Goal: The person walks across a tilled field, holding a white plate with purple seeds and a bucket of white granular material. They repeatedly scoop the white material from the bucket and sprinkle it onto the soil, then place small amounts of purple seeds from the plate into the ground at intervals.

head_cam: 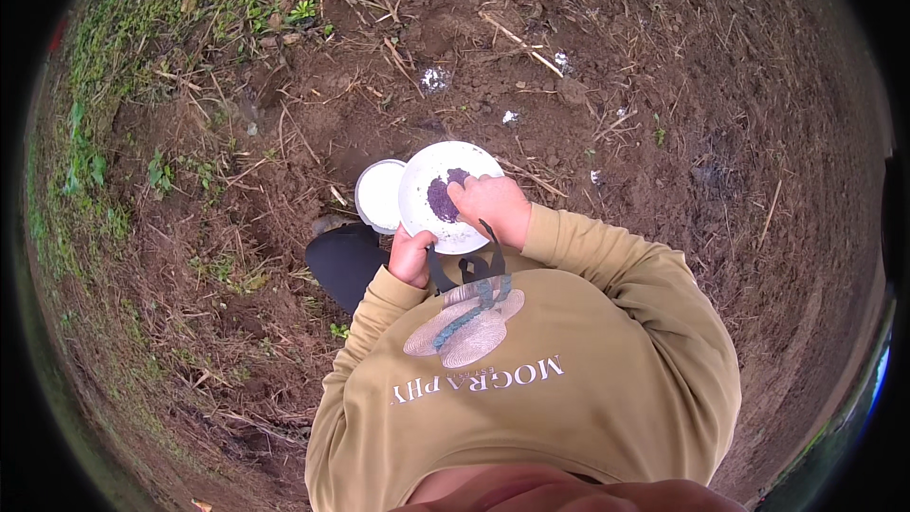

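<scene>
A white round bowl (pixel 421 160) is in front of my body, with a patch of small dark purple grains (pixel 442 203), possibly seeds, inside it. My left hand (pixel 411 257) grips its near left rim, thumb over the edge. My right hand (pixel 494 206) reaches over the right rim, its fingers bent down at the dark grains. The fingertips are partly hidden, so I cannot tell whether they pinch any grains. A smaller container (pixel 360 208) full of white granules (pixel 382 193) stands just left of the bowl, partly covered by it.
Brown tilled soil (pixel 341 128) surrounds me, strewn with dry stalks (pixel 522 44). Small heaps of white granules (pixel 435 79) dot the ground ahead. Green weeds (pixel 92 85) grow along the left. My dark-clothed knee (pixel 345 263) is beside the smaller container. Black straps (pixel 490 252) hang by the bowl's near rim.
</scene>
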Demonstrator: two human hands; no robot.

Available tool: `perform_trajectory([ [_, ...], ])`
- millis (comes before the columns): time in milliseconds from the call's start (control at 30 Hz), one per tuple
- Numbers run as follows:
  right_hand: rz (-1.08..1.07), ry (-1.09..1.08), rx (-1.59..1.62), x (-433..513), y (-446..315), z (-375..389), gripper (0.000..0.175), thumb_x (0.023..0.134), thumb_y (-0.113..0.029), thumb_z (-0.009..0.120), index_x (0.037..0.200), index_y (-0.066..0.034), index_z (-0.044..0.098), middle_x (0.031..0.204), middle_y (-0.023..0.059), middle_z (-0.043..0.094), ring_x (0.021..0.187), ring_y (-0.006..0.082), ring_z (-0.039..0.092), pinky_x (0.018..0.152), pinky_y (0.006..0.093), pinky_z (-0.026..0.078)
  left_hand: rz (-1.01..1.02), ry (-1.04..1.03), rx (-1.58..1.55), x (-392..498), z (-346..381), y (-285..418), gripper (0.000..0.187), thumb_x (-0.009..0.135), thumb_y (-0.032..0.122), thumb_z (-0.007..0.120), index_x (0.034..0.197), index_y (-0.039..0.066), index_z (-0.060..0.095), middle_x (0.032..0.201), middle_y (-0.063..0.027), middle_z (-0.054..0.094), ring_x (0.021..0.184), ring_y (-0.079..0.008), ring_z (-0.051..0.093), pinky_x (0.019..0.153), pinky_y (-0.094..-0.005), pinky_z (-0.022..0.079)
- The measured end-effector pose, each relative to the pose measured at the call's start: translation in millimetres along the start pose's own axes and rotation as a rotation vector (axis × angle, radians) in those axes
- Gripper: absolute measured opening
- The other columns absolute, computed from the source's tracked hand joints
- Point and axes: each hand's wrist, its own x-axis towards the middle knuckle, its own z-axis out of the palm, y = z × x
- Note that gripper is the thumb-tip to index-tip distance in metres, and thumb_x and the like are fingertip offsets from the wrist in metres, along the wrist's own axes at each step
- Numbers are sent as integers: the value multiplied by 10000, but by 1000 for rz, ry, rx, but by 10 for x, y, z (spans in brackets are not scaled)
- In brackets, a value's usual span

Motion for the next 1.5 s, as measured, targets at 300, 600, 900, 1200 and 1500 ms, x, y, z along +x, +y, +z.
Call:
perform_trajectory([
  [300,-31,27,53,-114,164,182,117,718,-130,540,775,-40,588,745,133,611,724,271,630,600,377,506,-121,-101,-37,-16,203,93,634,641,-107,392,1264,8,358,1157,-145,511,1030,-286,545,821,-374,504],
  [600,-20,267,-10,-163,250,138,127,739,-146,528,805,-37,523,715,115,558,658,258,603,532,371,492,-110,-160,-47,8,303,140,620,641,-119,381,1255,-36,350,1167,-171,500,1047,-310,540,878,-406,483],
  [900,-35,88,148,-103,302,245,121,729,-118,521,790,-14,511,726,149,563,676,303,600,533,416,479,-117,-153,4,35,286,93,525,667,-74,431,1191,-39,427,1097,-137,562,978,-262,579,843,-362,476],
  [1200,-37,246,588,94,426,-7,79,754,-96,599,768,-18,595,719,147,615,682,305,615,612,387,490,-81,-78,-31,45,32,109,606,644,-80,419,1246,-58,349,1169,-176,507,1050,-293,545,907,-395,457],
  [1500,239,510,336,1150,1529,-267,86,733,-103,667,793,-43,654,750,142,644,691,286,631,645,350,502,74,195,-132,-166,-476,1,628,670,-78,381,1290,-24,299,1194,-198,486,1040,-332,550,852,-427,506],
])
